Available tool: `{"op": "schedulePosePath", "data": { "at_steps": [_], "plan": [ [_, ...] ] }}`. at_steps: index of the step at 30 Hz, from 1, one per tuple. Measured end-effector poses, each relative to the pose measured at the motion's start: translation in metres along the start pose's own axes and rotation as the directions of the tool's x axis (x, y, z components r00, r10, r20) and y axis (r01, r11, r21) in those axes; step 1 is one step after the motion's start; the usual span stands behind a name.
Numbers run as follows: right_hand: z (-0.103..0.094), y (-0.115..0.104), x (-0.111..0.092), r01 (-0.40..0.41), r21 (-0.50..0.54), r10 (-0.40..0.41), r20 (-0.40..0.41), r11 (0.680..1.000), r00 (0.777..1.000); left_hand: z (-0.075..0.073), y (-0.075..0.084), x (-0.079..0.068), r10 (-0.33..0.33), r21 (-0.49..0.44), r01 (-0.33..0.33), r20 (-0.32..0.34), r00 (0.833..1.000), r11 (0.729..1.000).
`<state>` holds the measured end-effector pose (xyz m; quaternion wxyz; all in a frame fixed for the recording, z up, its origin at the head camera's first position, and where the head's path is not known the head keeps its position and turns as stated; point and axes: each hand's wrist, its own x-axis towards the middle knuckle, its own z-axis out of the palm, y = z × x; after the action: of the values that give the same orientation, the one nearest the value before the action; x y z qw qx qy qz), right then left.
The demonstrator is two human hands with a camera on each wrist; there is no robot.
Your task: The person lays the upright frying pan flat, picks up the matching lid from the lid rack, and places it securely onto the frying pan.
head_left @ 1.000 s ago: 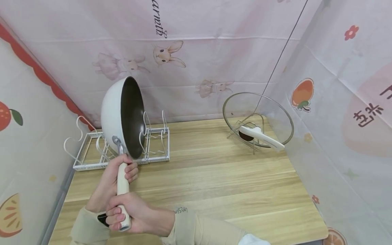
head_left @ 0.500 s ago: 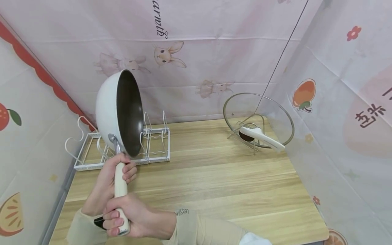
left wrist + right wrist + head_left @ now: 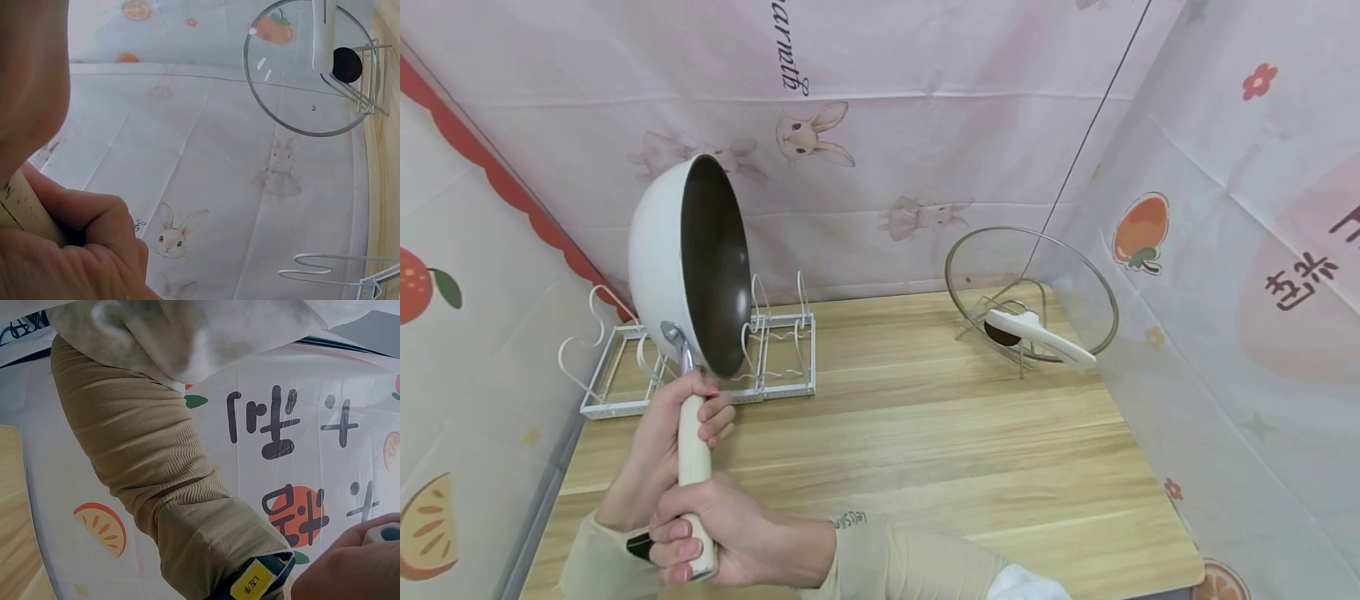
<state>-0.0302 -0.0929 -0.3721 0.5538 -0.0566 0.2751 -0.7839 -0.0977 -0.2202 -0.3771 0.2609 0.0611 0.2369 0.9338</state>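
nearest us, the right hand [image 3: 730, 521] has its fingers curled round the end of the handle [image 3: 695, 450]; just beyond, the left hand's [image 3: 664, 421] fingers are clamped on the same handle, close to the pan [image 3: 658, 250]. we see the pan tipped on its side over the white rack [image 3: 786, 391] on the worktop [image 3: 925, 450]; we cannot tell if they touch. well to the right, a glass lid [image 3: 1037, 333] leans in a wire stand [image 3: 1021, 364], before a rabbit-print cloth [image 3: 880, 67].

A glass lid [image 3: 1028, 322] tilts in a wire stand [image 3: 1022, 365] on the wooden table [image 3: 925, 442], before rabbit-print cloth [image 3: 880, 133].
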Motion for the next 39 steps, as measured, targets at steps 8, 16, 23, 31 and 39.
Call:
{"op": "schedulePosePath", "data": {
  "at_steps": [8,16,23,31,39],
  "plan": [
    [0.003,-0.003,-0.003,-0.001,-0.017,0.002,0.02,1.0,1.0,0.009,0.001,0.0,0.024,0.001,-0.024,0.024,0.999,1.0],
    [0.012,-0.005,-0.011,0.018,-0.042,-0.018,0.013,0.999,1.0,0.021,0.002,0.0,0.034,-0.024,-0.033,0.046,0.998,0.999],
    [0.018,-0.007,-0.015,0.024,-0.065,-0.023,0.015,0.998,1.0,0.03,0.004,-0.001,0.027,-0.012,-0.027,0.086,0.996,1.0],
    [0.024,-0.005,-0.017,0.052,-0.074,-0.052,0.008,0.996,0.999,0.037,0.005,-0.003,0.028,-0.001,-0.028,0.096,0.995,1.0],
    [0.028,-0.006,-0.022,0.098,-0.073,-0.099,-0.01,0.992,0.995,0.047,0.004,-0.001,0.055,-0.025,-0.053,0.086,0.995,0.998]
  ]
}}
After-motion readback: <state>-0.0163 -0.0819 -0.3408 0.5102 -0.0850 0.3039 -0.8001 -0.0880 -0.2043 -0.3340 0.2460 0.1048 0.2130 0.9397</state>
